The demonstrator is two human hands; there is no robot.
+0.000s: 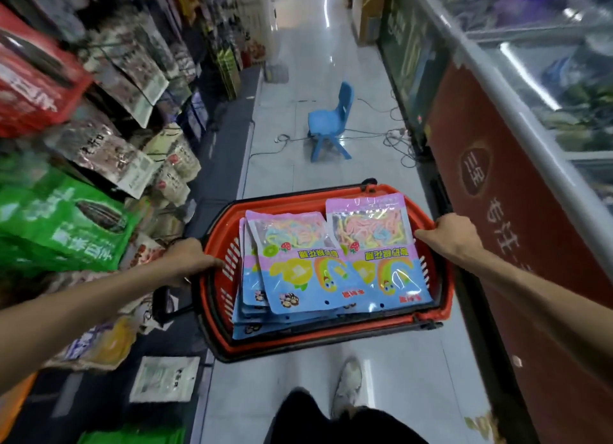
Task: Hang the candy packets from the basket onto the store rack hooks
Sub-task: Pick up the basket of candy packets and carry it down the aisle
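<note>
**Both hands hold the loaded basket in the aisle**

The left hand (189, 259) grips the left rim of the red plastic shopping basket (217, 311), fingers (215, 263) curled over the edge. The right hand (454, 234) grips the right rim the same way. The pink-and-blue plastic candy packets (331, 271) lie stacked flat inside the basket, in two overlapping piles. The store rack of hanging snack bags (126, 78) is left of the basket. A blue plastic child's chair (328, 122) stands on the floor beyond the basket, and a glass-topped freezer (530, 78) runs along its right.
</note>
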